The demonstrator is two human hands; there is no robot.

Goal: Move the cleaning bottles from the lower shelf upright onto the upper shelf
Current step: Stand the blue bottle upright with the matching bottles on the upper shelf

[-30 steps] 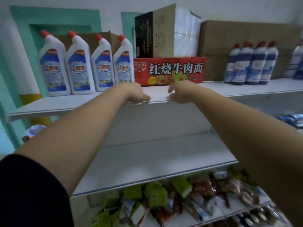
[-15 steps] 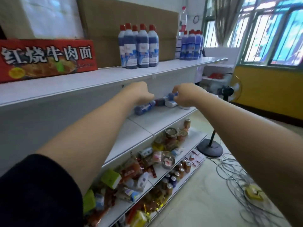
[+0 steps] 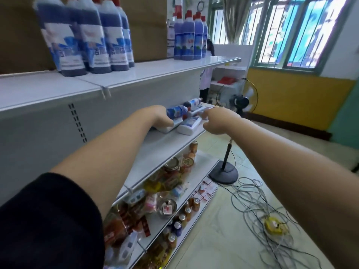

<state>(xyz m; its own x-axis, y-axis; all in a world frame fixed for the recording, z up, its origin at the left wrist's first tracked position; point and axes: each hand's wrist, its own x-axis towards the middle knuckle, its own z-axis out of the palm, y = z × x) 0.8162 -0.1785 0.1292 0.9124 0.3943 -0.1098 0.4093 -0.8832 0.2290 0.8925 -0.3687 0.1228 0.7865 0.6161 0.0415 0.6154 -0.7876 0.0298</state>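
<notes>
With the bottles lying at the far end of the lower shelf, our left hand curls round the nearest bottle and our right hand sits by another, its hold unclear, so we should grasp each body firmly and stand it upright on the upper shelf.

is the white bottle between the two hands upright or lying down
Lying down: the white bottle rests on its side on the lower shelf, flat base toward the camera, neck pointing away.
</notes>
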